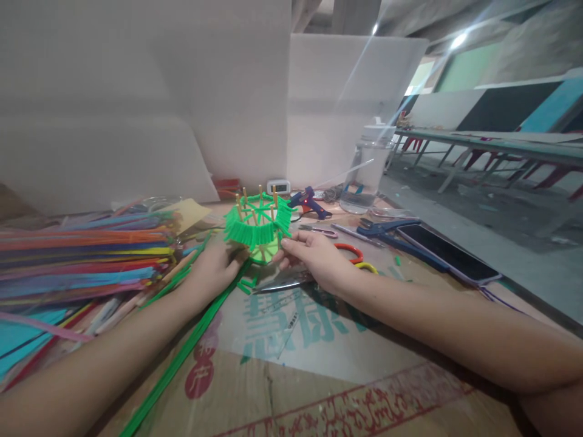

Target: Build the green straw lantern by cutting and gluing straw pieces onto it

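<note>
A small round model of green pipe cleaners (257, 227) stands between my hands, with a fringed green rim, wooden sticks poking up and a green base below. My left hand (215, 262) closes on its left side, the fingertips partly hidden behind the base. On the right, my right hand (315, 254) holds the base edge with thumb and fingers curled. A bundle of long green pipe cleaners (195, 337) runs under my left hand towards the front. Scissors (350, 250) with red and yellow handles lie beneath my right hand, and short green offcuts (246, 285) lie before the model.
Many coloured pipe cleaners (82, 255) spread across the left. Behind the model are a glue gun (310, 202) and a small digital clock (278, 186). A clear water bottle (367, 170), blue-handled pliers (401, 240) and a phone (449, 252) sit on the right.
</note>
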The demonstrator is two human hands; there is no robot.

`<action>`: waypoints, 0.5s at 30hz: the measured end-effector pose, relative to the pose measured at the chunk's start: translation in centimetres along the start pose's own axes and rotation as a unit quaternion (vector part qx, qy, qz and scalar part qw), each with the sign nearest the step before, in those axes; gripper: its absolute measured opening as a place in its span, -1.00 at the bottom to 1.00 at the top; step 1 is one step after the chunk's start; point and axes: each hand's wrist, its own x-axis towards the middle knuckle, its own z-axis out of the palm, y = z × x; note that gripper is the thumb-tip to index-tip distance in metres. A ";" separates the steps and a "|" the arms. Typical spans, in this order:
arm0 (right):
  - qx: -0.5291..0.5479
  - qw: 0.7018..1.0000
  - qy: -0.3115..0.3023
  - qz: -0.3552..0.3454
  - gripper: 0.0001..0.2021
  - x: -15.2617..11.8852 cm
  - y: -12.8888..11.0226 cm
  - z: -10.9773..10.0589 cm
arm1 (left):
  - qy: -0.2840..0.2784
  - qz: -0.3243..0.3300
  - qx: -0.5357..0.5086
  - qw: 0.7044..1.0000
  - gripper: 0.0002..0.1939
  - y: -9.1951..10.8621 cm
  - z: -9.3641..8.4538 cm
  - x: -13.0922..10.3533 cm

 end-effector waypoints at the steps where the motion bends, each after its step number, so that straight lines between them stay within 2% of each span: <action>1: -0.002 1.000 0.006 0.009 -0.82 0.2 -0.1 0.1 | -0.002 -0.002 0.001 1.000 -0.67 0.0 0.0 0.0; 5: -0.006 0.999 0.011 0.030 -0.81 0.8 -0.4 0.3 | -0.002 -0.004 0.011 1.000 -0.66 0.2 -0.1 0.0; 10: -0.008 1.000 -0.015 -0.008 -0.88 0.5 -0.4 0.1 | -0.010 -0.002 0.010 1.000 -0.66 0.1 0.0 0.1; 15: 0.003 0.999 -0.032 -0.036 -0.78 0.1 -0.2 0.0 | -0.008 0.000 0.000 1.000 -0.68 0.2 -0.1 0.0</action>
